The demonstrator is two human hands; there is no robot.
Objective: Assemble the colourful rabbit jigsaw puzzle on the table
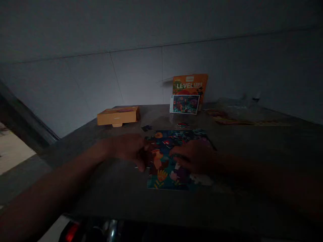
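Note:
A colourful jigsaw puzzle lies flat on the dark table in front of me. My left hand rests at the puzzle's left edge, fingers curled down against it, blurred in the dim light. My right hand lies on top of the puzzle's right half, fingers bent and pressed onto the pieces. Whether either hand pinches a piece is hidden in the gloom. Two loose pieces lie just beyond the puzzle.
An orange box tray sits at the back left. The orange box lid leans on the tiled wall with a reference picture card before it. Clear plastic and a flat sheet lie at the back right.

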